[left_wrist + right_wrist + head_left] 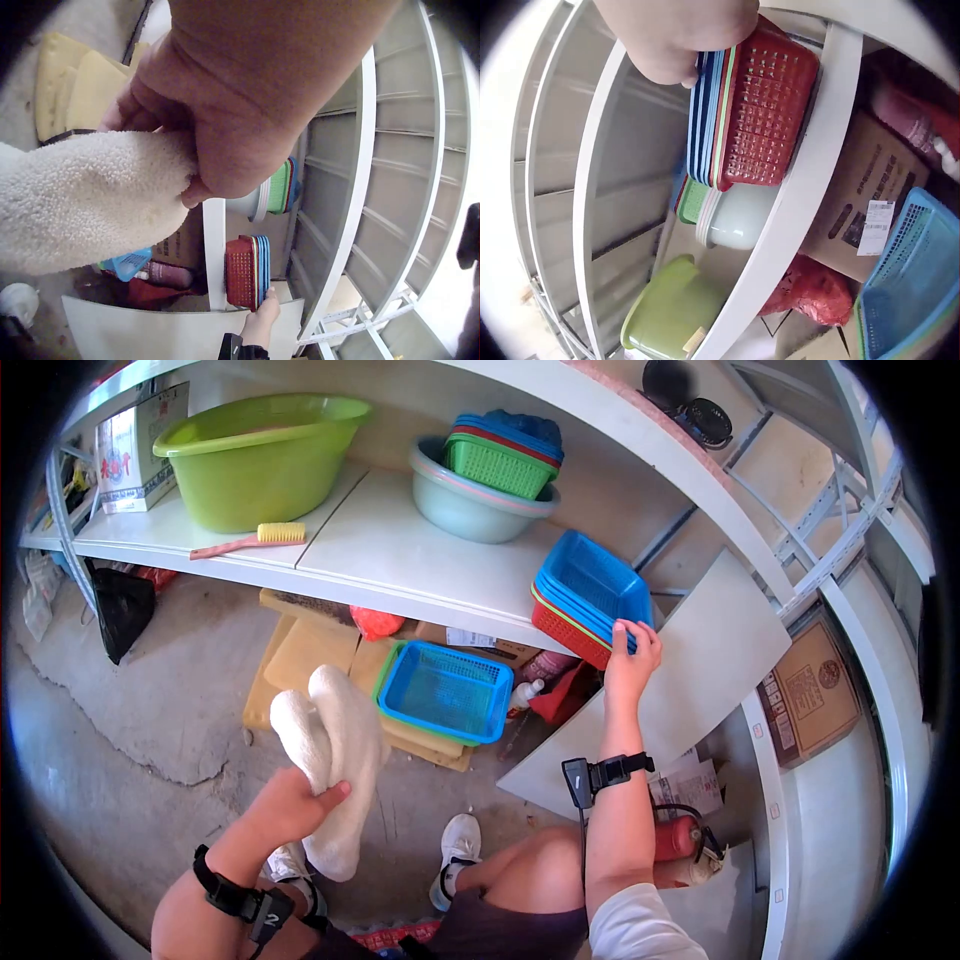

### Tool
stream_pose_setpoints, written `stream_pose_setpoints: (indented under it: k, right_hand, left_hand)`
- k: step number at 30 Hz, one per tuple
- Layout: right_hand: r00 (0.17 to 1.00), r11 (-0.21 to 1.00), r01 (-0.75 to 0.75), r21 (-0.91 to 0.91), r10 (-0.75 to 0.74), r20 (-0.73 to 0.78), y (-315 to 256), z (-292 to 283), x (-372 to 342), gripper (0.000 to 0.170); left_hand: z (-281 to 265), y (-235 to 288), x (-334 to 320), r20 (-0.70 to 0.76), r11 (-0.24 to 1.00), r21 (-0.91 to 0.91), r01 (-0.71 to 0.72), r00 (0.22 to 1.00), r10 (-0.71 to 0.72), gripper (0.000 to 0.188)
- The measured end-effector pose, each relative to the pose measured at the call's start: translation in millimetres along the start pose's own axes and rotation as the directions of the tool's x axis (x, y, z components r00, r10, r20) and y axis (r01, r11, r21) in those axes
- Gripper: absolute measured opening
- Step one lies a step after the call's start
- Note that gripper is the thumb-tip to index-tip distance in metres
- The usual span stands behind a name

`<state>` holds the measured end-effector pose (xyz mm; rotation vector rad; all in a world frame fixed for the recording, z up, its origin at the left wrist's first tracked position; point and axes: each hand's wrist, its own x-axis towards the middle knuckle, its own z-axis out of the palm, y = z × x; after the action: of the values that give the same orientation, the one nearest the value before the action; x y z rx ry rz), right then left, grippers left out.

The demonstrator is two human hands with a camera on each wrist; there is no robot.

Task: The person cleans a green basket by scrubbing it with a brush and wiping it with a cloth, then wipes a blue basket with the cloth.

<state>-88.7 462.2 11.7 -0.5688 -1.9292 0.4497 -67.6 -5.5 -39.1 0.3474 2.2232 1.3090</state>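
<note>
My left hand [297, 807] grips a folded white terry cloth [345, 775], thumb laid across it, held above the floor. Its looped pile fills the left side of the left wrist view, where the hand [217, 112] bunches one end. At the shelf's right end, my right hand [634, 656] holds the near corner of a stack of plastic baskets [590, 592]. Blue baskets are uppermost in that stack, with a green rim and a red perforated basket [771, 112] beneath. In the right wrist view the fingers [682, 64] curl over the blue rims.
On the white shelf [400, 555] stand a green tub [265, 470], a yellow-bristled brush [280, 534] and a pale basin [470, 505] with more baskets inside. Below are a blue basket [445, 690] and cardboard. A white panel [690, 670] slants at the right, near a fire extinguisher [678, 840].
</note>
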Motion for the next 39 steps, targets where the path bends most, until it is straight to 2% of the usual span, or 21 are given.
stream_pose_setpoints:
  k: [3,6,9,12,13,16,19,22,24,25,28,31,32,33,34,35,36,39]
  right_hand:
    - [0.997,0.985,0.061,0.16,-0.052,-0.056,10.4,6.1,3.4,0.019]
    - [0.99,0.982,0.061,0.18,-0.037,-0.135,9.3,7.7,5.7,0.02]
    - [0.975,0.959,0.029,0.281,0.035,-0.22,-1.1,5.7,6.0,0.021]
    - [0.953,0.961,0.057,0.271,0.028,-0.302,-13.7,-5.4,7.3,0.023]
    - [0.95,0.965,0.088,0.246,-0.007,-0.312,-19.0,-10.4,7.2,0.022]
    - [0.952,0.92,0.115,0.373,0.006,-0.307,-36.5,-18.9,-0.1,0.019]
    - [0.961,0.912,0.181,0.369,-0.084,-0.264,-58.3,-32.2,-23.4,0.016]
    - [0.947,0.861,0.32,0.395,-0.284,-0.149,-91.5,-46.3,-61.5,0.02]
    - [0.844,0.761,0.507,0.405,-0.533,-0.057,-105.8,-60.2,-78.3,0.023]
    - [0.765,0.689,0.587,0.426,-0.643,-0.014,-113.5,-64.6,-86.0,0.025]
    - [0.52,0.47,0.644,0.604,-0.848,0.105,-135.1,-73.2,-106.8,0.027]
    - [0.488,0.489,0.614,0.62,-0.852,0.19,-140.9,-83.2,-127.7,0.019]
    - [0.482,0.503,0.61,0.612,-0.849,0.217,-142.3,-85.7,-127.6,0.018]
    - [0.463,0.477,0.603,0.639,-0.862,0.207,-144.3,-86.6,-126.2,0.024]
    - [0.539,0.496,0.53,0.688,-0.823,0.179,-143.3,-81.2,-128.1,0.031]
    - [0.611,0.505,0.454,0.734,-0.776,0.156,-140.8,-72.3,-131.8,0.038]
    - [0.679,0.505,0.373,0.778,-0.72,0.141,-139.7,-67.2,-133.9,0.045]
    - [0.775,0.569,0.133,0.811,-0.57,0.273,-152.7,-57.9,-131.2,0.066]
  left_hand:
    - [-0.1,4.4,-2.6,-0.009,1.0,0.021,0.018,1.0,-0.017,0.04]
    - [-1.3,9.0,-3.3,-0.01,0.997,0.062,0.038,0.999,-0.038,0.039]
    - [-1.9,5.5,-1.7,-0.016,0.998,0.055,0.027,1.0,-0.026,0.038]
    - [-1.0,0.8,-0.3,-0.03,0.999,0.047,-0.005,1.0,0.006,0.039]
    - [-1.1,0.1,-0.2,-0.035,0.999,0.048,-0.016,0.999,0.018,0.039]
    - [-1.3,4.6,-0.4,-0.077,0.998,0.04,-0.049,0.996,0.052,0.037]
    - [1.7,0.4,4.2,-0.119,0.965,-0.263,-0.004,0.993,-0.028,0.038]
    - [1.6,3.7,11.1,-0.159,0.778,-0.627,-0.043,0.984,-0.074,0.05]
    - [-3.9,12.9,8.9,-0.098,0.574,-0.818,-0.046,0.993,-0.059,0.059]
    - [-7.4,17.0,6.7,-0.077,0.454,-0.89,-0.046,0.996,-0.05,0.063]
    - [-14.1,16.0,7.0,-0.094,0.212,-0.968,-0.131,0.98,0.175,0.067]
    - [-21.0,16.5,2.6,-0.117,0.152,-0.98,-0.126,0.991,0.064,0.055]
    - [-20.3,14.2,2.8,-0.163,0.279,-0.945,-0.172,0.985,0.057,0.053]
    - [-18.0,11.3,3.2,-0.202,0.401,-0.892,-0.206,0.978,0.055,0.052]
    - [-16.7,9.6,4.0,-0.239,0.517,-0.823,-0.235,0.969,0.059,0.051]
    - [-16.5,8.8,4.5,-0.227,0.456,-0.866,-0.206,0.974,0.008,0.051]
    - [-15.3,5.4,5.9,-0.23,0.487,-0.849,-0.207,0.973,0.014,0.051]
    - [-13.7,-6.4,5.7,-0.256,0.584,-0.777,-0.236,0.965,0.05,0.053]
